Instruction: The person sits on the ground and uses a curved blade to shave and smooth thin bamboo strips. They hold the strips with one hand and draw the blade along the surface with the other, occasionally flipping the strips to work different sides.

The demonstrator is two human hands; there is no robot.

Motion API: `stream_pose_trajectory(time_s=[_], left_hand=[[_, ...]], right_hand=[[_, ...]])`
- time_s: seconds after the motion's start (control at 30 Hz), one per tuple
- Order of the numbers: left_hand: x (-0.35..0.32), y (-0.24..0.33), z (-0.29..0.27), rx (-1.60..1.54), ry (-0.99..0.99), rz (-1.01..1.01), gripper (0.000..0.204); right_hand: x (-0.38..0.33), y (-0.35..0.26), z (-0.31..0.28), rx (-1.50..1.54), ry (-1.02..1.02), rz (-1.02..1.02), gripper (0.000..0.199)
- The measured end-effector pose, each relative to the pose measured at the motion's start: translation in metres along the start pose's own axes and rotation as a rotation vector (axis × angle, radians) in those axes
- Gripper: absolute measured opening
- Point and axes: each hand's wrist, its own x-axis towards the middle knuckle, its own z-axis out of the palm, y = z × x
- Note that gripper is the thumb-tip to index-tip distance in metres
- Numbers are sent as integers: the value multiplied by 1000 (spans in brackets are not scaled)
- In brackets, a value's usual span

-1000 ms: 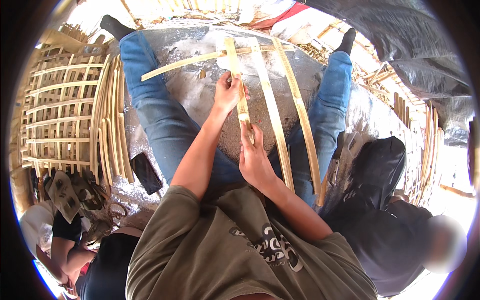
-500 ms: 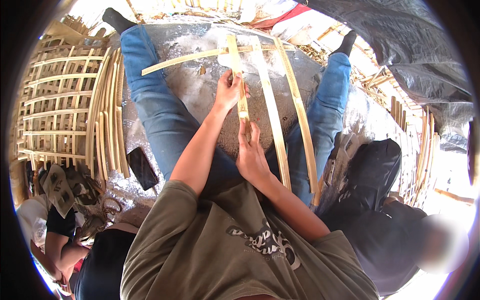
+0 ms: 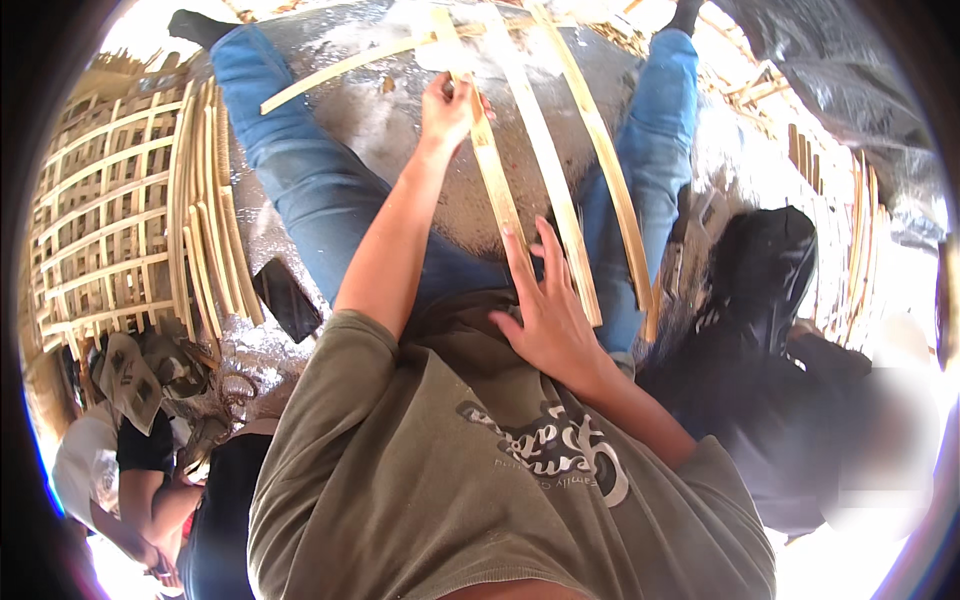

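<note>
Left hand (image 3: 447, 113) grips that bamboo strip (image 3: 490, 168) partway up, steadying it I guess. Right hand (image 3: 555, 325) is open by the strip's near end.

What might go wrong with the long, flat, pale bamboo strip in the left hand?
The bamboo strip might swivel: only the bare left hand clearly grips it, while the bare right hand is open. It could nudge the slim, pale, curved crosswise strip it overlaps. Bare-handed handling might bring splinters.

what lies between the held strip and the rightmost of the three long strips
Another long bamboo strip lies between them, as the head view shows.
</note>
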Motion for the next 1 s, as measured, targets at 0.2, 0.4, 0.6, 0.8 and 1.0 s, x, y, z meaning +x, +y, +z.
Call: stream_pose_trajectory(time_s=[0.2, 0.4, 0.6, 0.8, 1.0], left_hand=[[6, -3, 3, 82, -8, 20, 22], [3, -2, 2, 87, -39, 23, 22], [-2, 5, 0, 105, 7, 15, 22], [-1, 0, 13, 83, -19, 0, 23], [1, 0, 5, 73, -13, 30, 23]], right_hand=[[-56, -13, -17, 61, -17, 229, 105], [-71, -13, -37, 100, -374, 393, 64], [-73, -1, -102, 602, -793, 101, 32], [-88, 16, -149, 768, -1183, -73, 32], [-93, 14, -158, 442, -830, 237, 36]])
